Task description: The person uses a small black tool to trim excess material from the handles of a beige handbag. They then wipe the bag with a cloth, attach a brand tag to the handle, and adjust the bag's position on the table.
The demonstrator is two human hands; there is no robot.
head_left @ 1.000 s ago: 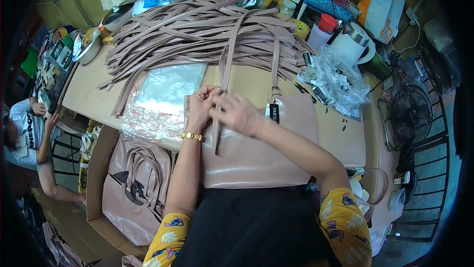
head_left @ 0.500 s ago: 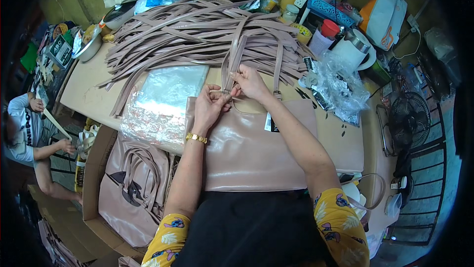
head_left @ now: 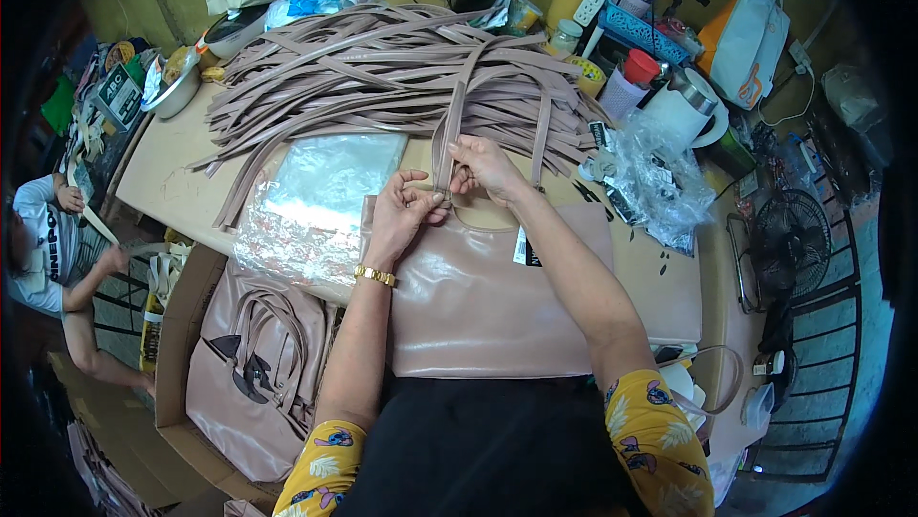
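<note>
A glossy dusty-pink handbag (head_left: 497, 307) lies flat before me, its top edge away from me. At its upper left, a matching strap (head_left: 446, 149) rises in a loop from the bag's top. My left hand (head_left: 400, 216), with a gold watch at the wrist, pinches the strap's lower end where it meets the bag. Just above, my right hand (head_left: 490, 171) has thumb and fingers closed on the strap's upright length. The strap's other side meets the bag farther right, near a black and white tag (head_left: 524, 247). Any small fitting between my fingertips is hidden.
A big heap of loose pink straps (head_left: 382, 77) covers the table's far side. Clear plastic bags (head_left: 330, 201) lie left, crumpled plastic (head_left: 660, 168) right. A cardboard box (head_left: 177, 374) of finished-looking bags stands lower left. Another person (head_left: 57, 240) handles a strip at far left.
My right hand has shifted slightly down and right, drawing apart from my left fingertips. The strap stays in my grip, and the handbag has slid slightly toward me.
</note>
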